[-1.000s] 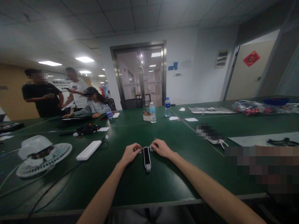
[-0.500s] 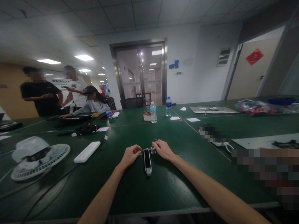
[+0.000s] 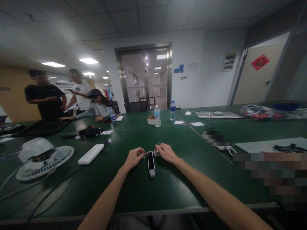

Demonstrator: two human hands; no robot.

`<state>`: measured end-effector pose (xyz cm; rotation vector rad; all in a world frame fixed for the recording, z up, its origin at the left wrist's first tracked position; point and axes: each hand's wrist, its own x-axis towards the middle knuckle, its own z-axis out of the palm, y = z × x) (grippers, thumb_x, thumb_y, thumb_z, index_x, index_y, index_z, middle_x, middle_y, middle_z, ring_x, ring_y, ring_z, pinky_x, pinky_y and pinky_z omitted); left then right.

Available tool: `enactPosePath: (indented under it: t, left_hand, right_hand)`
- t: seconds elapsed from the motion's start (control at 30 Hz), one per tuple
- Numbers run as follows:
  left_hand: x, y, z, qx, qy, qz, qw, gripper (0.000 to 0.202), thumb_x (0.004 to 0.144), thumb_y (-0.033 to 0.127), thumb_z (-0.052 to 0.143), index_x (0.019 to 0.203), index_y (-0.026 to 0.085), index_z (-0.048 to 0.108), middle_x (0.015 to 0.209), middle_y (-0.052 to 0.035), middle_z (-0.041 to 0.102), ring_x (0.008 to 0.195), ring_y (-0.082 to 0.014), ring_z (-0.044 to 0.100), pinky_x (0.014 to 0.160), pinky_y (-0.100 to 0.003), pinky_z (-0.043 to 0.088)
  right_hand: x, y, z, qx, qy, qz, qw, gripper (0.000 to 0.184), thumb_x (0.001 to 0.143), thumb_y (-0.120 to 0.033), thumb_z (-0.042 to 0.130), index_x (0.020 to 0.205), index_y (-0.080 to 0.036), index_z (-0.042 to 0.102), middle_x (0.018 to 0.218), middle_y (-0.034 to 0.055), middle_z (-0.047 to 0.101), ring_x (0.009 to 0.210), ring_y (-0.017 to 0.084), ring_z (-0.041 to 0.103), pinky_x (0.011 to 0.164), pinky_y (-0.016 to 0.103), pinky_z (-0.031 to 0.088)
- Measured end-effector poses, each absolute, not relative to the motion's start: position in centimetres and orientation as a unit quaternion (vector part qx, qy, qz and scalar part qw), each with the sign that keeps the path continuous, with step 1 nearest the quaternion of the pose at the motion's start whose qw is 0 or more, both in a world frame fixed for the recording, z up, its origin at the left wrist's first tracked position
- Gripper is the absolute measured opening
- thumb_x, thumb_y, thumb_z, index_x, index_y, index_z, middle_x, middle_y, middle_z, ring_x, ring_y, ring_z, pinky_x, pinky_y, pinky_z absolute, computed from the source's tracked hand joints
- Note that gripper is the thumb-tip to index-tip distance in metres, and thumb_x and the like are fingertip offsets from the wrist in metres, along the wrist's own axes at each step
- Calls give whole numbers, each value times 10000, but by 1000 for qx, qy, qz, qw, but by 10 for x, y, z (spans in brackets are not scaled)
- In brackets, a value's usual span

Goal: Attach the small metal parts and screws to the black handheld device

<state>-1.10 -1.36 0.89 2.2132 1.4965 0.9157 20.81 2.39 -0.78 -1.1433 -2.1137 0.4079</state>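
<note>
A narrow black device with a white rim and a grey block at its near end [image 3: 151, 164] lies on the green table, pointing toward me. Small silvery tabs stick out on both sides of its far end. My left hand [image 3: 134, 158] is closed, thumb and forefinger pinching at the left tab [image 3: 144, 156]. Across from it, my right hand [image 3: 166, 152] has its fingers closed at the right tab [image 3: 156, 153]. Both wrists rest low over the table. The fingers partly hide the tabs, so their exact shape is unclear.
To the left lie a white power strip [image 3: 91, 154] with a cable and a white fan [image 3: 45, 163]. Ahead stand two water bottles [image 3: 157, 116] [image 3: 172, 111] and a small box [image 3: 151, 120]. A co-worker [image 3: 97, 107] sits at the far left; a pale board [image 3: 259, 147] lies right.
The view has tilted slightly. My hands keep their grip at the device's far end, almost unmoved. At the far left, the dark panel by the seated co-worker has shifted left and lies flatter.
</note>
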Motion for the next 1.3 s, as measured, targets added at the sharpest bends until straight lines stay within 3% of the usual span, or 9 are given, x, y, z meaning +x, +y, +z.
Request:
enactPosePath:
  t: [0.07,0.17,0.33,0.47,0.73,0.9,1.13,1.3]
  left_hand:
    - [-11,-14,8,775,520,324,155,190,777,295,528,868,190,659,843,-14,665,695,-150,552,641,-259,428]
    - [-11,-15,8,779,513,329,150,181,783,287,527,868,194,656,841,-14,662,697,-150,548,646,-260,425]
    - [-10,-15,7,780,514,327,143,182,781,278,524,883,193,647,852,-13,658,694,-148,540,666,-262,431]
    - [-10,-13,5,783,513,323,137,198,781,268,526,921,194,645,869,-18,658,690,-150,540,671,-266,435]
    - [-11,-9,1,792,520,303,105,202,781,235,527,941,188,642,880,-31,644,718,-154,542,674,-268,432]
    - [-11,-9,2,787,526,306,105,247,760,217,543,992,180,619,912,-38,632,722,-151,535,688,-274,443]
    - [-11,-11,5,759,524,374,98,250,775,230,532,1007,175,604,923,-30,643,694,-136,548,691,-277,458]
    - [-6,-12,6,735,493,433,170,231,786,334,558,934,173,634,862,-30,668,721,-152,599,659,-269,480]
  right_hand:
    - [213,30,-9,-468,-801,126,350,495,951,-404,258,823,-179,680,820,61,592,805,146,530,767,257,372]
    - [224,42,-13,-532,-767,63,354,345,924,-365,359,1011,-185,639,948,96,578,913,183,506,801,283,368]
    - [233,60,-19,-568,-778,27,267,355,877,-378,449,1198,-259,545,1093,118,526,1013,248,460,836,372,356]
    - [230,64,-21,-534,-812,20,234,323,886,-373,433,1166,-284,567,1098,97,529,1021,242,449,850,387,340]
    - [226,62,-17,-523,-819,14,235,161,858,-278,475,921,-191,595,959,87,581,912,217,490,764,325,366]
    - [224,60,-12,-500,-832,13,238,128,829,-186,478,923,-163,562,895,84,598,849,190,511,746,285,373]
    - [213,41,0,-421,-843,-9,334,171,842,-164,456,987,-162,545,935,72,599,892,181,511,803,294,392]
    - [190,14,9,-321,-865,-31,385,150,847,-162,485,989,-163,534,943,73,595,896,189,505,805,333,411]
